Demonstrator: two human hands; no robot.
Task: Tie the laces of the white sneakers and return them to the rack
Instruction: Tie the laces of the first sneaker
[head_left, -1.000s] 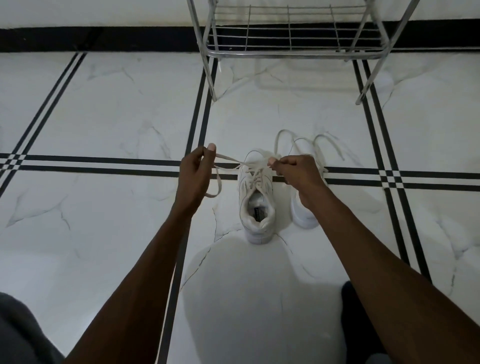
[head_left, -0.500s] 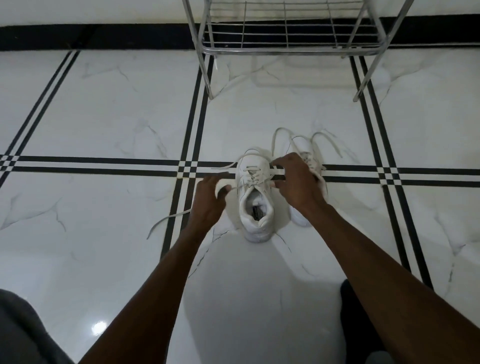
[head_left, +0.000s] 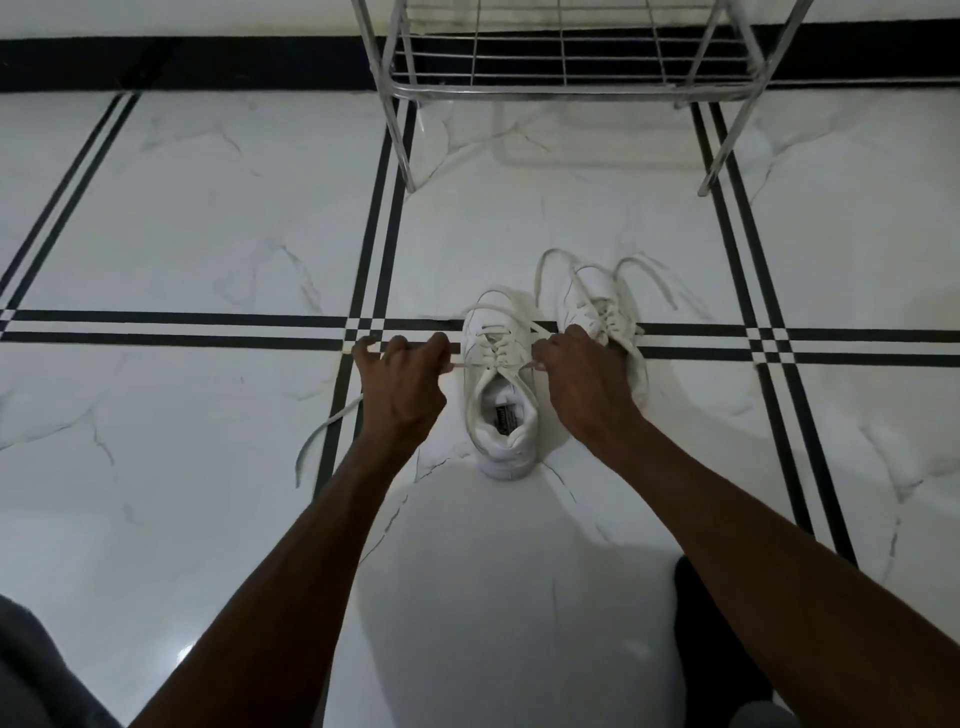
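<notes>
On the marble floor (head_left: 208, 218), near the metal rack (head_left: 566, 78), the left hand (head_left: 402, 384) and right hand (head_left: 582, 379) each pinch a lace end, grips closed, pulling sideways across the near sneaker (head_left: 501, 395), the other sneaker (head_left: 597, 317) far-right, unlaced.

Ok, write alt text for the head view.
Two bare hands, the left hand and right hand, pull a lace sideways across the nearer white sneaker on a marble floor. The second sneaker sits beside it, laces loose, before a metal rack.
</notes>
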